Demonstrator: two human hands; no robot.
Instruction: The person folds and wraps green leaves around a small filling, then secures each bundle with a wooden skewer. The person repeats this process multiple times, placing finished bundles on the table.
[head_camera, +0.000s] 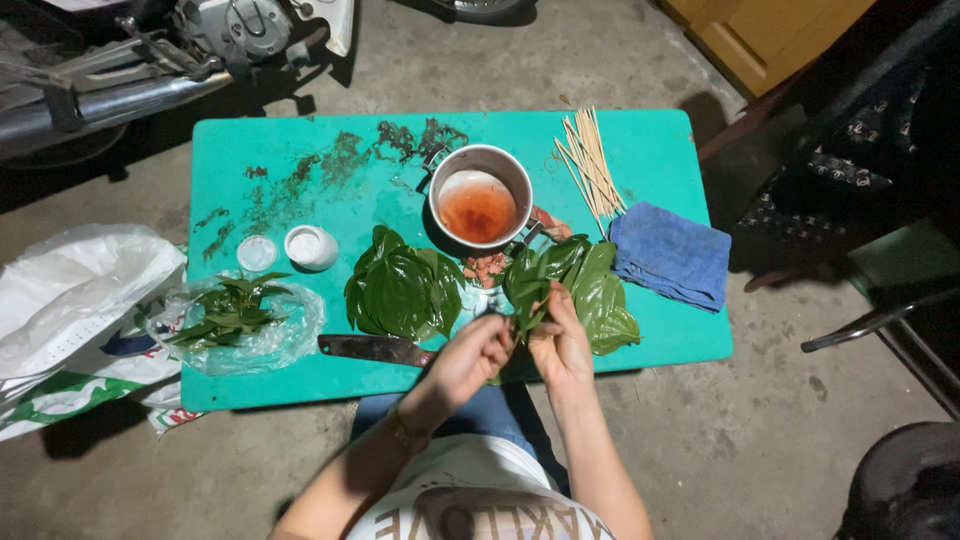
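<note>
Both my hands meet at the near edge of a small turquoise table (300, 150). My left hand (470, 358) and my right hand (560, 345) pinch the same green leaf (527, 318) between their fingers. Right of my hands lies a spread of large green leaves (600, 295). A second pile of leaves (400, 290) lies left of my hands. A knife (375, 348) rests on the table just left of my left hand.
A metal pot of reddish liquid (480, 205) stands mid-table. Wooden skewers (592, 160) and a blue cloth (670, 255) lie at the right. A small white jar (312, 246), its lid (256, 252) and a plastic bag of leaves (240, 315) sit left. A motorbike (130, 70) is beyond.
</note>
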